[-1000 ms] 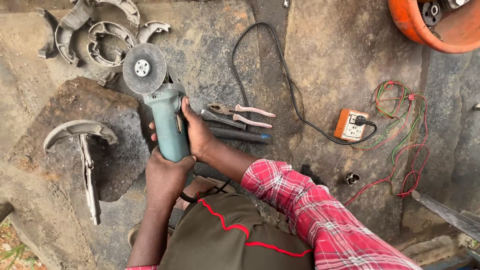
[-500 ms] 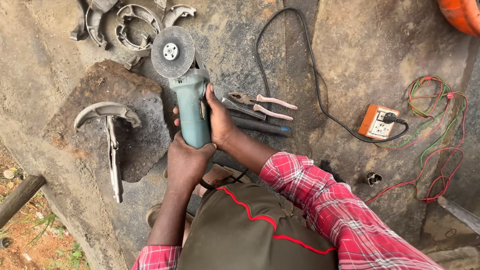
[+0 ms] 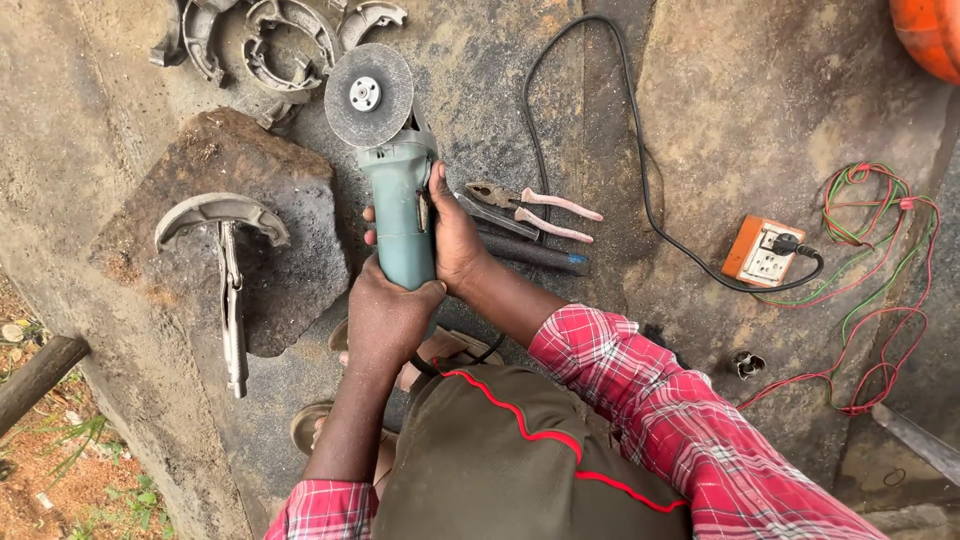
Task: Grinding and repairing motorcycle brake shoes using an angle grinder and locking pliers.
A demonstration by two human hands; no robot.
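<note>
Teal angle grinder (image 3: 400, 215) points away, long axis upright; left hand (image 3: 385, 318) grips its rear, right hand (image 3: 455, 240) wraps mid-body.

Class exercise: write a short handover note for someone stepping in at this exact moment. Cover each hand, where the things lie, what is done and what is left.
Left hand grips the rear of the teal angle grinder; right hand clasps its body.
Grinding disc faces up, off the work.
Curved metal piece sits clamped in locking pliers on the flat stone, untouched.
Cord runs to the orange socket box.
Left: grinding the clamped piece.
</note>
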